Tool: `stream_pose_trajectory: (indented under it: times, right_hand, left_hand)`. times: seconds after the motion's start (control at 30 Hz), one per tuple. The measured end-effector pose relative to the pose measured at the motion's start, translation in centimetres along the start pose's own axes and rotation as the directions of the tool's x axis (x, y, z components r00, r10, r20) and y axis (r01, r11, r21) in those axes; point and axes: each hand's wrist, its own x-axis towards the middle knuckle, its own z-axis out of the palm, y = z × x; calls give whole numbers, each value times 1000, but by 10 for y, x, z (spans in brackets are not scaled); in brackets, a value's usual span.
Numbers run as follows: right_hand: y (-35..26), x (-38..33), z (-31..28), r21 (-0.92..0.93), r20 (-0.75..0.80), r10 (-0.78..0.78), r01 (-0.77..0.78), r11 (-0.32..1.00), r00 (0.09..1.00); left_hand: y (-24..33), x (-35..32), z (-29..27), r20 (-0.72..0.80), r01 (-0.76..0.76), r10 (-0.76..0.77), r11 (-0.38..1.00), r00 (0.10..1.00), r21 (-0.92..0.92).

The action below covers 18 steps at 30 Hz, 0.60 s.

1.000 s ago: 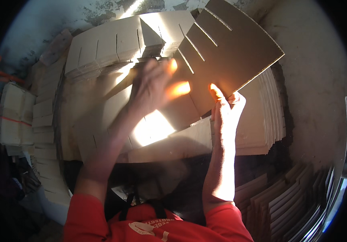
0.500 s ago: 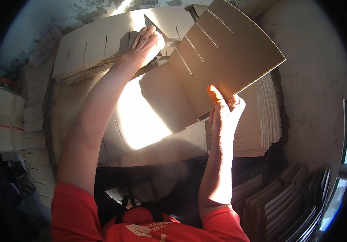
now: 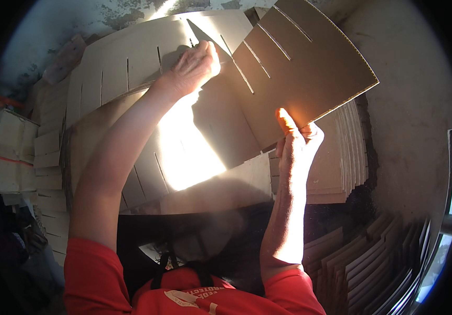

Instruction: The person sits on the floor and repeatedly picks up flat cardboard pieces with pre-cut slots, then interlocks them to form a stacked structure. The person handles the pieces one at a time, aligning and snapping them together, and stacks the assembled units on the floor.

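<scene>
My right hand (image 3: pixel 298 137) pinches the lower edge of a brown slotted cardboard sheet (image 3: pixel 310 68), thumb on its upper face and fingers underneath. This sheet tilts up at the right, with a row of parallel cut slits along its left part. Farther left, my left hand (image 3: pixel 197 65) is closed at the near edge of a second, pale slotted cardboard sheet (image 3: pixel 115 73), which lies across the back. The fingertips of that hand are hidden behind its knuckles. Below both hands lies more slotted cardboard (image 3: pixel 147 173), partly in bright sunlight.
A stack of cardboard sheets (image 3: pixel 336 163) stands right of my right hand. Several more sheets (image 3: pixel 373 268) stand on edge at the lower right. Bundled cardboard with a red band (image 3: pixel 13 152) sits at the far left. A stained wall (image 3: pixel 126 18) rises behind.
The near edge of the pale sheet has come toward me, covering the stack edges beneath it. My left hand has shifted slightly right and nearer. The brown sheet has moved slightly right.
</scene>
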Motion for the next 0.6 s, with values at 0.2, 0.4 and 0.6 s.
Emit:
stream_pose_trajectory:
  times: [0.2, 0.4, 0.6]
  right_hand:
    - [-6, -3, 6, -1, 31, -20, 20, 1000, 999]
    - [-17, -3, -2, -34, 103, 44, -41, 999, 994]
    - [-9, -6, -3, -10, 85, -149, 150, 989, 985]
  left_hand:
    - [34, -19, -4, -113, -145, 123, 964, 986, -221]
    - [71, -42, -31, -136, -278, 254, 938, 958, -205]
    - [108, -71, -46, -194, -368, 332, 909, 923, -194]
